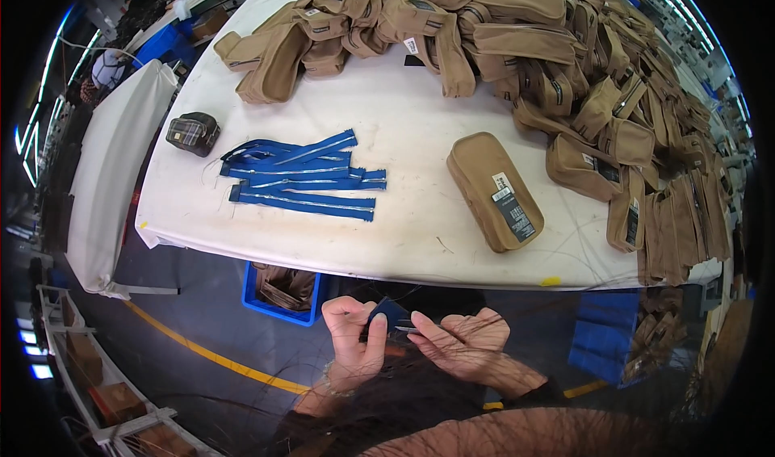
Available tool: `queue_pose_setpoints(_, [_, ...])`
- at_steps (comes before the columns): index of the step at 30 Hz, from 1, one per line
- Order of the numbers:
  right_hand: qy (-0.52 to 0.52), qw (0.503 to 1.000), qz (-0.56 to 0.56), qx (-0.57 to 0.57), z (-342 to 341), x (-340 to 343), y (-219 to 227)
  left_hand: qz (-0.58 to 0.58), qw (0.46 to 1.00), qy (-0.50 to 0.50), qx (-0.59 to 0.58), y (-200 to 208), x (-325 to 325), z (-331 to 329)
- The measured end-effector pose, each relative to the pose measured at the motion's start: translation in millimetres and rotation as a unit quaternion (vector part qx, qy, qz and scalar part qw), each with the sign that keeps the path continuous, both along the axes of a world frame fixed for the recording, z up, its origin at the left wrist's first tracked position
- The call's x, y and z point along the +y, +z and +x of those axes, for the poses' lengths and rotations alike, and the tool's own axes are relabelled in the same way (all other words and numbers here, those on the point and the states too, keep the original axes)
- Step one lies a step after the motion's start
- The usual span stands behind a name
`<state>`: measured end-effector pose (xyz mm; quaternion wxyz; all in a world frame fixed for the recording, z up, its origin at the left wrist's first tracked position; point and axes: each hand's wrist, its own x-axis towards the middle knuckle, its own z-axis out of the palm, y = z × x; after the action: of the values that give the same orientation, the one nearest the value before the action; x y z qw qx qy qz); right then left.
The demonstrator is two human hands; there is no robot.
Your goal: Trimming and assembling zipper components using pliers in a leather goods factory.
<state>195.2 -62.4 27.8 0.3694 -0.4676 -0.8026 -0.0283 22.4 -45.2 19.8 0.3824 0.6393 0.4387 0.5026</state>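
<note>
In front of the table's near edge, my left hand (pixel 355 340) is closed, its thumb and finger pinching a dark blue zipper piece (pixel 391 311). My right hand (pixel 467 342) is closed beside it, fingertips gripping a small, thin, metallic-looking thing (pixel 405 328) against the blue piece; its kind is too small to make out. Several blue zippers (pixel 303 204) with pale teeth lie in a loose pile on the table, beyond my hands to the left. A brown fabric pouch (pixel 482 178) with a dark label lies to the right of them.
The white-covered table (pixel 404 251) bears a large heap of brown pouches (pixel 517 45) along its far and right sides. A dark plaid pouch (pixel 194 133) sits near its left edge. Blue crates (pixel 310 318) stand on the floor below. A white-covered bench (pixel 117 174) is at left.
</note>
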Motion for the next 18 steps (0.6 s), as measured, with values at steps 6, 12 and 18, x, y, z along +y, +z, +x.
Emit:
queue_pose_setpoints(6, [0.003,1.0,0.004,0.011,0.9,0.8,0.9,-0.06,0.995,-0.05,-0.07,2.2,1.3,-1.2])
queue_pose_setpoints(12, [0.005,0.998,0.029,0.046,-0.3,-0.1,-9.6,-0.002,0.991,-0.037,0.132,15.8,3.5,-2.2])
queue_pose_setpoints(18, [-0.004,0.998,0.033,0.054,-0.3,-1.8,-12.2,-0.042,0.993,-0.084,0.065,13.4,6.5,-3.5])
